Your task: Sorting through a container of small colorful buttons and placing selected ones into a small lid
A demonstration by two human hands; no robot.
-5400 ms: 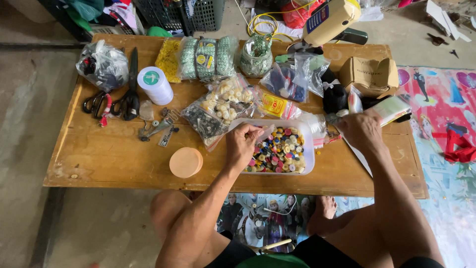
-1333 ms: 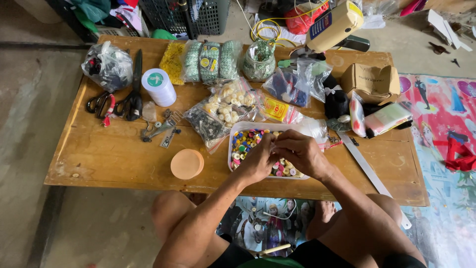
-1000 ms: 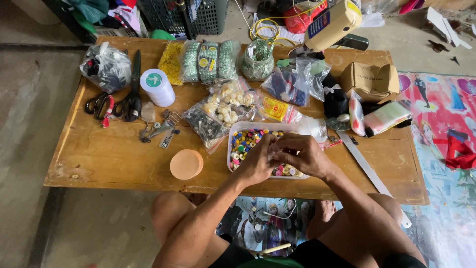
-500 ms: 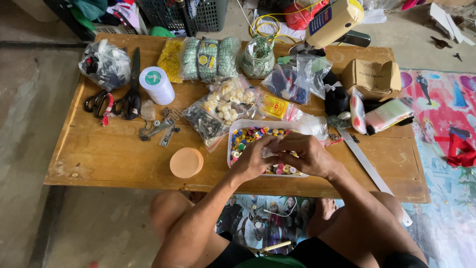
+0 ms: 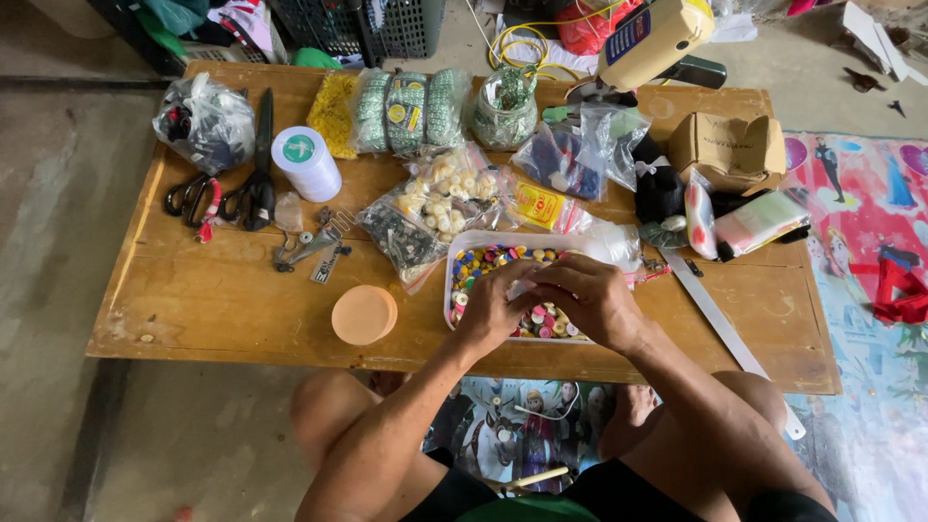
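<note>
Both my hands meet over a clear plastic tray [image 5: 454, 280] full of many-coloured buttons on a low wooden table [image 5: 222, 300]. My left hand [image 5: 493, 309] and my right hand [image 5: 585, 300] have their fingertips pinched together around a small pale piece [image 5: 523, 287], too small to identify. The hands hide much of the tray. A round orange lid [image 5: 364, 314] lies on the table to the left of my left hand.
Bags of buttons [image 5: 440, 198], green bead packs [image 5: 406, 106], a white spool [image 5: 304, 162], black scissors [image 5: 256, 179], a glass jar [image 5: 505, 111], a cardboard box [image 5: 727, 150] and a metal ruler [image 5: 725, 333] crowd the table. A patterned mat [image 5: 870, 290] lies at right.
My right hand came from the table's right side to join the left over the button tray. In the last second both hands stay there, with only slight finger shifts.
</note>
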